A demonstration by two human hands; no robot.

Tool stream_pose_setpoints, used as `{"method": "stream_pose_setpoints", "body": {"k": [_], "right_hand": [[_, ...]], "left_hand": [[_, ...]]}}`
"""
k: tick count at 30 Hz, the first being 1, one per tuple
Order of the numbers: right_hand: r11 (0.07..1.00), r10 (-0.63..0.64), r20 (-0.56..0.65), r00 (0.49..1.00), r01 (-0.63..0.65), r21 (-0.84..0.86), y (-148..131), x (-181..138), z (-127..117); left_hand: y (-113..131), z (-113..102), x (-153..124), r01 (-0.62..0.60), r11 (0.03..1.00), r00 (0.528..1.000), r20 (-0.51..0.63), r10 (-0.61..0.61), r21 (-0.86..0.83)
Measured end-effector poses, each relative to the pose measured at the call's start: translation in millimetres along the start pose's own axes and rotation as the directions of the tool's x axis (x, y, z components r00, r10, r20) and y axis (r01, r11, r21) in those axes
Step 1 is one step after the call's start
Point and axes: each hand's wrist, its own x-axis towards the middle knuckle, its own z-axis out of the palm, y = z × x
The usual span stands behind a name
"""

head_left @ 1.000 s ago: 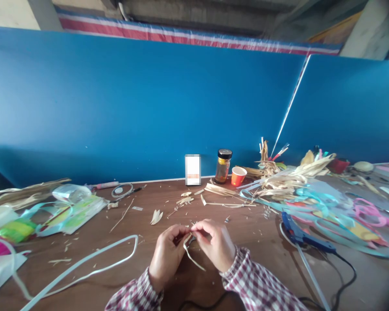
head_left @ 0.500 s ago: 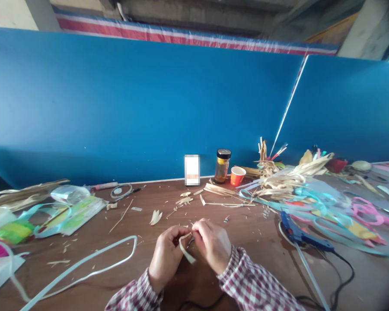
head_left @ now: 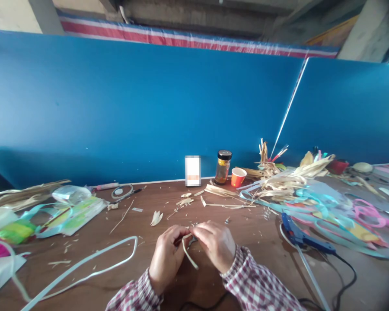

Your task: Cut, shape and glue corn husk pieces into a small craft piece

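Both my hands meet over the brown table (head_left: 246,242), close to its front edge. My left hand (head_left: 166,255) and my right hand (head_left: 215,244) pinch the top of a thin pale dried-leaf strip (head_left: 188,255) between their fingertips. The strip's free end curves down and to the right between my wrists. Both sleeves are red-and-white checked. A small folded leaf piece (head_left: 156,217) lies just beyond my left hand.
A blue glue gun (head_left: 300,235) with a black cord lies to the right, beside a heap of dried husks (head_left: 285,183) and coloured ribbons (head_left: 343,216). A jar (head_left: 223,166) and an orange cup (head_left: 238,176) stand at the blue partition. A white strip loop (head_left: 94,259) and bags (head_left: 68,211) lie left.
My fingers have worked the strip: its hanging end swung from a long curve to a short bend and back to a curve. The hands stayed in place.
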Motion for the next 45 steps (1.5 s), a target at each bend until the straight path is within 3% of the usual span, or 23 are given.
{"method": "stream_pose_setpoints", "body": {"k": [3,5,8,11,15,17,19,22,24,30,32,34,36,39,41,43,45], "right_hand": [[0.996,0.087,-0.026,0.996,-0.087,-0.003,-3.8,-1.5,3.2],[0.972,0.213,-0.047,0.976,-0.207,0.115,-8.1,-1.2,5.7],[0.878,0.349,0.017,0.937,-0.333,0.342,-12.1,0.8,6.6],[0.889,0.271,0.007,0.963,-0.253,0.382,-10.5,1.9,4.1],[0.982,0.060,-0.048,0.997,-0.050,0.184,-5.6,-0.3,3.5],[0.986,0.088,-0.064,0.994,-0.078,0.148,-5.5,-1.6,5.7],[0.958,0.201,-0.081,0.976,-0.179,0.225,-6.8,-1.5,8.3],[0.793,0.393,-0.028,0.919,-0.323,0.517,-8.5,1.2,10.4],[0.649,0.441,0.017,0.897,-0.332,0.685,-8.3,3.6,10.2],[0.267,0.363,0.248,0.898,-0.355,0.896,-4.6,5.0,9.8],[0.204,0.324,0.297,0.898,-0.373,0.905,-2.3,4.0,9.7],[0.224,0.264,0.318,0.911,-0.378,0.898,0.4,3.5,8.6],[0.316,0.236,0.324,0.916,-0.387,0.866,3.0,3.5,6.5],[0.472,0.332,0.290,0.898,-0.424,0.773,6.5,4.3,3.6],[0.527,0.407,0.217,0.887,-0.422,0.738,9.1,4.8,3.0],[0.520,0.465,0.162,0.870,-0.417,0.746,12.3,5.2,3.5],[0.439,0.527,0.164,0.834,-0.432,0.788,15.4,6.1,4.9]], "left_hand": [[-0.4,1.2,-0.2,0.032,0.999,0.999,0.003,-0.032,0.009],[1.6,1.3,-1.1,0.012,1.000,1.000,-0.004,-0.012,0.028],[5.4,0.8,-2.6,-0.068,0.996,0.997,-0.019,0.069,0.057],[6.6,0.8,-2.8,-0.081,0.994,0.996,-0.026,0.083,0.072],[3.4,2.5,-1.9,-0.041,0.994,0.999,-0.014,0.043,0.102],[2.1,3.4,-2.2,-0.036,0.994,0.999,-0.006,0.037,0.102],[2.5,3.4,-2.8,-0.043,0.995,0.999,-0.004,0.044,0.092],[5.7,2.0,-3.5,-0.071,0.994,0.997,-0.012,0.072,0.078],[7.8,1.2,-3.2,-0.076,0.995,0.997,-0.012,0.077,0.070],[8.5,3.7,-2.4,-0.061,0.997,0.998,-0.006,0.061,0.039],[8.3,5.1,-3.3,-0.073,0.997,0.997,0.006,0.073,0.020],[8.5,5.6,-4.2,-0.077,0.997,0.997,0.015,0.077,0.010],[8.7,5.0,-4.4,-0.072,0.997,0.997,0.021,0.072,0.020],[8.7,2.6,-3.6,-0.063,0.997,0.998,0.016,0.062,0.035],[8.3,1.3,-2.9,-0.052,0.998,0.999,0.005,0.052,0.040],[7.8,1.0,-2.7,-0.043,0.998,0.999,-0.001,0.043,0.047],[7.2,1.5,-2.9,-0.039,0.998,0.999,-0.001,0.039,0.051]]}}
